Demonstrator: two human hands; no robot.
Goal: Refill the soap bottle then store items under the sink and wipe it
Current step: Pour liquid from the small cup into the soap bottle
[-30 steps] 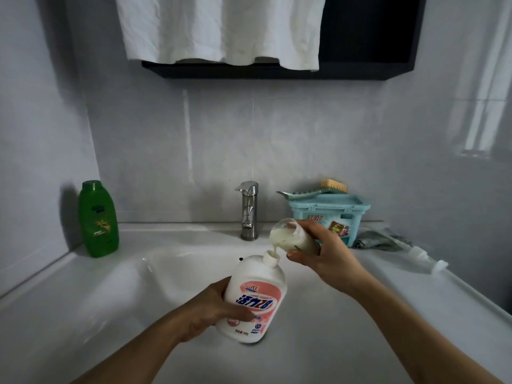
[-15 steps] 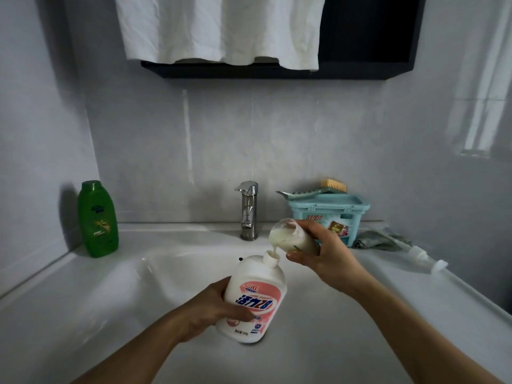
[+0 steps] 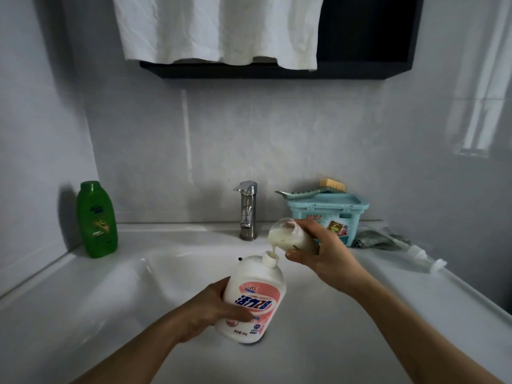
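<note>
Sink (image 3: 97, 300) white, walls (image 3: 304, 148) grey; left fingers (image 3: 235, 314) grip white bottle (image 3: 255, 300), right fingers (image 3: 300, 254) clear bottle (image 3: 282, 236).

white soap bottle (image 3: 253, 299) with pink label and blue lettering, green bottle (image 3: 96, 220), teal box (image 3: 329, 217), white cloth (image 3: 219, 29)

the person's left forearm (image 3: 138, 353) and right forearm (image 3: 401, 322) are bare as far as they show. the left grip (image 3: 205, 314) and the right grip (image 3: 327, 256) are bare as well, with slim fingers; the right thumb nail looks short.
</note>
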